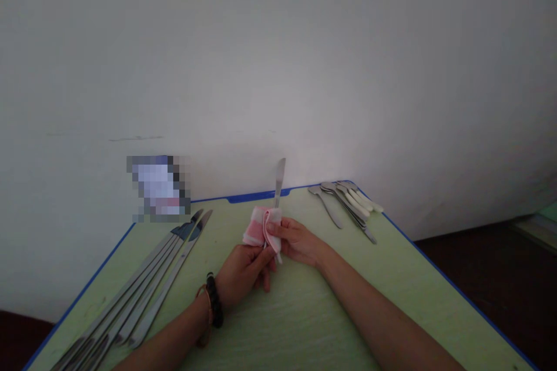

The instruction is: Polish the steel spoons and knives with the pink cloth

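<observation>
Over the table [296, 313], your left hand [243, 272] grips the cloth [256, 226] low and your right hand [296, 239] pinches its fold around the knife [280, 177] — pointing up and away, likely to keep the edge off you.

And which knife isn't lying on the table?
The knife poking up from the pink-and-white cloth, held by the left hand and right hand; the other knives lie on the left of the table.

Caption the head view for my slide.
Left hand and right hand hold folded pink-and-white cloth against a silver metal knife over a pale-green table.
</observation>
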A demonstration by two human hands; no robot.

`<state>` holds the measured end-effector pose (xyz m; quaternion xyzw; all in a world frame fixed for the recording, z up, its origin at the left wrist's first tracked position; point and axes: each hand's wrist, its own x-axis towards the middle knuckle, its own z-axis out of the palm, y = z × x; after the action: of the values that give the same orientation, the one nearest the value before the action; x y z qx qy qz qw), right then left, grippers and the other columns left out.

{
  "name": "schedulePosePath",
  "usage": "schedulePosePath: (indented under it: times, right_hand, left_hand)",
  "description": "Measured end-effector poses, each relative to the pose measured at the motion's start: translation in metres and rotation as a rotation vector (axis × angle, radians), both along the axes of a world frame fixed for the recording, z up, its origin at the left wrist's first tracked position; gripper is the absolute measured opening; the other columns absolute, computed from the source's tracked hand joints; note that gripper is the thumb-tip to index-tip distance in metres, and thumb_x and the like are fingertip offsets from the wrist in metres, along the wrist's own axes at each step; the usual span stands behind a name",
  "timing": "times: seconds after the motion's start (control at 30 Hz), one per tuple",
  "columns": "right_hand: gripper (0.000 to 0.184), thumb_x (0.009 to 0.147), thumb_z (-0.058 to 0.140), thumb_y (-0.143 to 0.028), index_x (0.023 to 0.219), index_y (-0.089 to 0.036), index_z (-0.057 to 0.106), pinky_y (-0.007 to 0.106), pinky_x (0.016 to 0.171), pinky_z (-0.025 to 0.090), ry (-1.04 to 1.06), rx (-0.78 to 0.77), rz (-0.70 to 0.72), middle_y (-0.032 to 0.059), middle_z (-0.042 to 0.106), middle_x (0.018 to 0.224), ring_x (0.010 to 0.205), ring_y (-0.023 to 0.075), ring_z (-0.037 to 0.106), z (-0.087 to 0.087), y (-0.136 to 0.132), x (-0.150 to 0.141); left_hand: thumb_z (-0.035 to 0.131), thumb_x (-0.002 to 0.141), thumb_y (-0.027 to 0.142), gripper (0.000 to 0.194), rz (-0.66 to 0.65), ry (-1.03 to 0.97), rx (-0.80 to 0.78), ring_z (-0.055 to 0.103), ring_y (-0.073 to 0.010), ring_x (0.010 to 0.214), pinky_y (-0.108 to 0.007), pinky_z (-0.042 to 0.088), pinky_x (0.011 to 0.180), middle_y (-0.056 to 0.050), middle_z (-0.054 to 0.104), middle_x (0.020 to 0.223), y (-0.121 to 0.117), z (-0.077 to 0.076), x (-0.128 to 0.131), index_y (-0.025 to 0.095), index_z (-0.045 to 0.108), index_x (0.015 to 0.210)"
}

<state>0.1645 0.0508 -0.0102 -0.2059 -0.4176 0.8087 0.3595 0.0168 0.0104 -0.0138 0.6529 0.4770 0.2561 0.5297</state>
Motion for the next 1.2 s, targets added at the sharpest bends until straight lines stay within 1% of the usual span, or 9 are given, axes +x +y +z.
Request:
schedulePosePath:
  times: [0.17, 0.57, 0.63, 0.8, 0.87, 1.0, 1.1, 1.17, 1.2]
  right_hand:
    - [0.029, 0.072, 0.067, -0.038, 0.076, -0.011, 0.057, 0.021, 0.044, 0.042, -0.007, 0.018, 0.029, 0.0004, 0.061, 0.057, 0.046, 0.0102, 0.054, -0.002, 0.0, 0.0]
    - [0.028, 0.07, 0.068, -0.038, 0.074, -0.012, 0.058, 0.021, 0.044, 0.041, -0.008, -0.026, -0.01, 0.0004, 0.061, 0.056, 0.045, 0.0096, 0.053, -0.001, 0.0, -0.001]
    - [0.028, 0.067, 0.071, -0.037, 0.072, -0.012, 0.059, 0.02, 0.044, 0.04, -0.007, -0.06, -0.084, -0.0007, 0.061, 0.056, 0.045, 0.0092, 0.052, -0.002, 0.002, -0.003]
    - [0.029, 0.06, 0.075, -0.038, 0.067, -0.014, 0.06, 0.019, 0.046, 0.04, 0.074, -0.12, -0.441, -0.0028, 0.059, 0.054, 0.047, 0.0073, 0.049, -0.002, 0.01, -0.007]
    - [0.03, 0.059, 0.076, -0.039, 0.066, -0.014, 0.061, 0.019, 0.047, 0.04, 0.111, -0.135, -0.517, -0.0027, 0.06, 0.054, 0.048, 0.0074, 0.049, -0.001, 0.013, -0.007]
    - [0.03, 0.06, 0.074, -0.04, 0.062, -0.014, 0.059, 0.019, 0.042, 0.037, 0.075, -0.119, -0.413, -0.0034, 0.057, 0.051, 0.044, 0.0074, 0.046, 0.002, 0.01, -0.004]
    - [0.03, 0.063, 0.072, -0.04, 0.061, -0.014, 0.059, 0.02, 0.041, 0.035, 0.002, -0.064, -0.272, -0.0028, 0.057, 0.05, 0.043, 0.0078, 0.047, 0.002, 0.005, -0.004]
    - [0.029, 0.064, 0.072, -0.04, 0.063, -0.014, 0.059, 0.02, 0.043, 0.036, -0.016, -0.048, -0.272, -0.0022, 0.058, 0.051, 0.044, 0.0081, 0.048, 0.001, 0.005, -0.005]
    - [0.029, 0.063, 0.072, -0.04, 0.063, -0.014, 0.059, 0.02, 0.044, 0.036, -0.005, -0.054, -0.32, -0.0024, 0.058, 0.052, 0.045, 0.0078, 0.048, 0.0, 0.006, -0.006]
  left_hand:
    - [0.037, 0.082, 0.059, 0.051, -0.037, -0.025, -0.021, 0.041, -0.0087, 0.036, -0.019, 0.029, 0.041, 0.001, 0.057, 0.043, 0.0, 0.0, 0.0, 0.015, 0.058, 0.069]
    - [0.035, 0.083, 0.057, 0.05, -0.011, -0.02, 0.018, 0.042, -0.009, 0.039, -0.019, 0.03, 0.041, 0.0, 0.06, 0.047, 0.0, 0.002, 0.0, 0.015, 0.059, 0.07]
    - [0.035, 0.084, 0.054, 0.049, -0.015, 0.022, 0.044, 0.041, -0.0087, 0.039, -0.018, 0.029, 0.041, 0.0, 0.061, 0.048, 0.0, 0.005, 0.0, 0.014, 0.059, 0.069]
    - [0.038, 0.084, 0.051, 0.047, -0.08, 0.105, 0.026, 0.04, -0.0085, 0.039, -0.019, 0.031, 0.043, 0.0, 0.06, 0.046, -0.002, 0.012, 0.0, 0.014, 0.059, 0.063]
    - [0.038, 0.084, 0.048, 0.046, -0.119, 0.113, 0.022, 0.04, -0.0086, 0.039, -0.019, 0.031, 0.044, 0.0, 0.061, 0.047, -0.003, 0.012, -0.001, 0.014, 0.06, 0.062]
    - [0.044, 0.082, 0.041, 0.034, -0.146, 0.012, 0.048, 0.044, -0.0105, 0.047, -0.02, 0.034, 0.049, -0.001, 0.065, 0.057, -0.004, 0.012, -0.002, 0.014, 0.062, 0.075]
    - [0.039, 0.084, 0.044, 0.034, -0.083, -0.051, 0.052, 0.045, -0.0115, 0.049, -0.021, 0.035, 0.051, 0.001, 0.06, 0.054, -0.003, 0.012, 0.0, 0.015, 0.056, 0.081]
    - [0.032, 0.088, 0.047, 0.038, -0.02, -0.009, 0.085, 0.043, -0.0113, 0.046, -0.022, 0.035, 0.051, 0.005, 0.051, 0.047, -0.002, 0.012, 0.002, 0.017, 0.052, 0.077]
    - [0.03, 0.089, 0.048, 0.039, -0.001, 0.03, 0.112, 0.042, -0.0112, 0.045, -0.022, 0.035, 0.051, 0.006, 0.047, 0.045, -0.001, 0.012, 0.002, 0.018, 0.05, 0.074]
